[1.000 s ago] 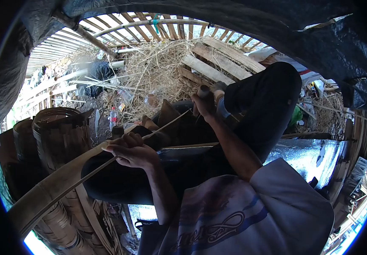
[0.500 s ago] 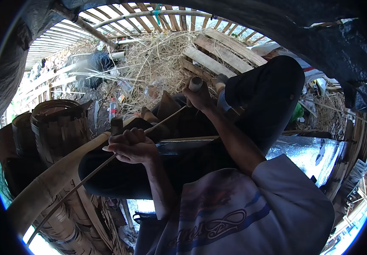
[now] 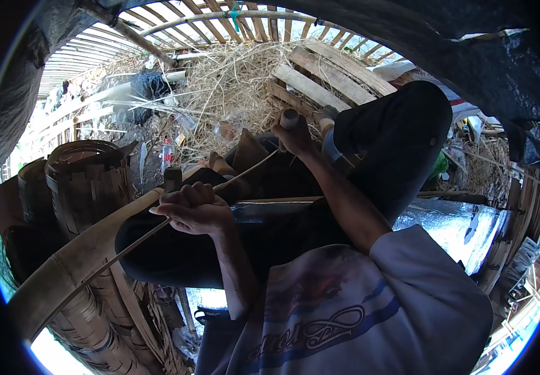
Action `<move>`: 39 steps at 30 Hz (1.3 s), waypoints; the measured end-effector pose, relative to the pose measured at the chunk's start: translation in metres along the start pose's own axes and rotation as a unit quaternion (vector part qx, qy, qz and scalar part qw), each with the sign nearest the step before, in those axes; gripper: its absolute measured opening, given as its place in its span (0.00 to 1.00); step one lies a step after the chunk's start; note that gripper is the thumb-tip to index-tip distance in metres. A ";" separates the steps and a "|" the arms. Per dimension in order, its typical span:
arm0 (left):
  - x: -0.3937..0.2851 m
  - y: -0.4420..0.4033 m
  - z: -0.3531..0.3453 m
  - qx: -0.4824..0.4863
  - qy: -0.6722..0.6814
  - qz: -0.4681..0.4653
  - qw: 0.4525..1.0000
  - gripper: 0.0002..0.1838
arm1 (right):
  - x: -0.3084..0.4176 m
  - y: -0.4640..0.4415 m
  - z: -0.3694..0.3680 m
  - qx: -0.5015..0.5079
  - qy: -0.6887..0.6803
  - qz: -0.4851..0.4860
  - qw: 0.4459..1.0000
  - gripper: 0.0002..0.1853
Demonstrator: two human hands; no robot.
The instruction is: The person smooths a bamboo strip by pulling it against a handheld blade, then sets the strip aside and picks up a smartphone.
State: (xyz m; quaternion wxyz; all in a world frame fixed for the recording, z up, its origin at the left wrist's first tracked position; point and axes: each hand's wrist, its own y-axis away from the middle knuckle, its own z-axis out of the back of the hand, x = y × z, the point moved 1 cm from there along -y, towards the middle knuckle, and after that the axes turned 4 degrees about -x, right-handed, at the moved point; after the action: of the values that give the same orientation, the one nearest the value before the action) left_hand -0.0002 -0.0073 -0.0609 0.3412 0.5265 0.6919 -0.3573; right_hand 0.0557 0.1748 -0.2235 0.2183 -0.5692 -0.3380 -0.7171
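Observation:
My left hand (image 3: 195, 209) is closed around a thin bamboo strip (image 3: 135, 244), which slants from the lower left up toward my other hand. A short dark wooden handle (image 3: 172, 179) stands upright just behind the left fingers. Beneath the strip lies a wide, pale bamboo piece (image 3: 85, 250), running to the lower left past my knee. My right hand (image 3: 295, 139) grips a round-ended wooden handle (image 3: 289, 119); the tool's blade is hard to make out. The strip's upper end reaches close to the right hand.
Rolled bamboo strips (image 3: 85, 187) stand at the left, with more bundles below. Beyond my crossed legs are dry straw (image 3: 239, 81), wooden slats (image 3: 320, 87) and a plastic bottle (image 3: 167, 152). A shiny foil sheet (image 3: 451, 228) lies at the right.
The thin strip has shifted and now lies closer along the wide bamboo piece than half a second ago. My right hand has moved slightly up and left from a second ago, still gripping the handle.

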 end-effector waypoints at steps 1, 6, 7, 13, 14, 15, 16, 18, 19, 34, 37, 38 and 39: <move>0.003 -0.003 -0.005 0.006 0.002 -0.004 1.000 0.24 | 0.003 -0.007 0.002 -0.003 0.004 0.007 1.000 0.10; 0.004 -0.003 0.001 -0.020 0.008 -0.009 1.000 0.23 | 0.013 -0.002 0.000 0.015 -0.065 0.010 0.998 0.10; 0.003 0.000 0.003 -0.010 0.000 -0.008 1.000 0.23 | 0.001 -0.002 -0.001 0.043 0.028 0.001 0.999 0.09; 0.008 -0.009 -0.001 0.003 0.014 -0.014 1.000 0.24 | 0.010 -0.007 -0.003 0.015 -0.057 0.030 0.998 0.09; 0.007 -0.004 0.001 0.001 0.003 -0.004 1.000 0.24 | -0.001 -0.001 -0.004 0.016 -0.055 0.020 0.998 0.09; 0.008 -0.003 0.001 0.003 -0.014 -0.012 1.000 0.24 | -0.006 0.000 -0.005 0.029 -0.020 0.013 0.999 0.09; 0.011 -0.006 -0.004 0.008 -0.003 -0.015 1.000 0.24 | -0.006 -0.013 -0.005 0.043 0.015 0.021 0.999 0.09; 0.006 -0.005 0.000 0.030 0.032 -0.007 0.999 0.24 | -0.005 -0.012 -0.001 0.046 0.028 0.006 0.999 0.09; 0.006 -0.006 0.001 0.030 0.029 -0.008 0.999 0.24 | 0.002 -0.011 -0.001 0.037 -0.003 0.019 0.999 0.09; 0.006 -0.005 -0.002 0.051 0.041 -0.010 0.998 0.23 | 0.006 -0.028 0.009 0.043 0.022 0.036 0.998 0.09; 0.007 -0.001 0.004 0.029 0.005 -0.013 0.999 0.23 | -0.017 -0.011 -0.003 0.052 0.005 0.032 0.998 0.09; 0.009 -0.002 0.002 0.037 0.003 -0.024 0.999 0.23 | -0.024 -0.013 -0.003 0.063 0.035 0.052 0.996 0.09; 0.003 0.000 -0.006 0.026 0.013 0.005 1.000 0.25 | -0.007 -0.013 -0.004 0.039 0.045 0.055 0.997 0.09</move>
State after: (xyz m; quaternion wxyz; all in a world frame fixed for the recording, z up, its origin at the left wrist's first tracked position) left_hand -0.0019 -0.0006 -0.0601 0.3201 0.5433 0.6839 -0.3668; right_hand 0.0456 0.1802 -0.2340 0.2948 -0.5448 -0.3238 -0.7151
